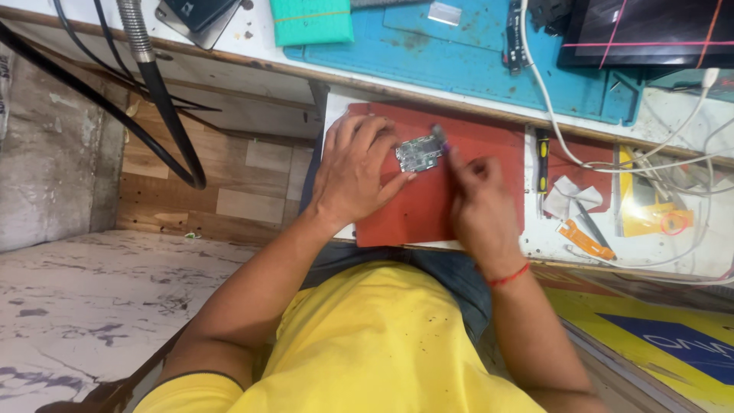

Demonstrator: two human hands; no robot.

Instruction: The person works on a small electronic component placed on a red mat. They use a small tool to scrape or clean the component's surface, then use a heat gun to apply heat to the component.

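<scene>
Left hand (353, 174) pinning a small circuit board (418, 154) on the red mat (428, 206), right hand (478, 200) gripping a slim tool (440, 136) at its edge; board-working step, apparently demanding fine, steady tip control.

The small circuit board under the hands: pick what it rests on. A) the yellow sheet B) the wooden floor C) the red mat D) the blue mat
C: the left hand steadies the small circuit board on the red mat, while the right hand brings a thin tool to its edge; the blue mat lies farther back.
</scene>
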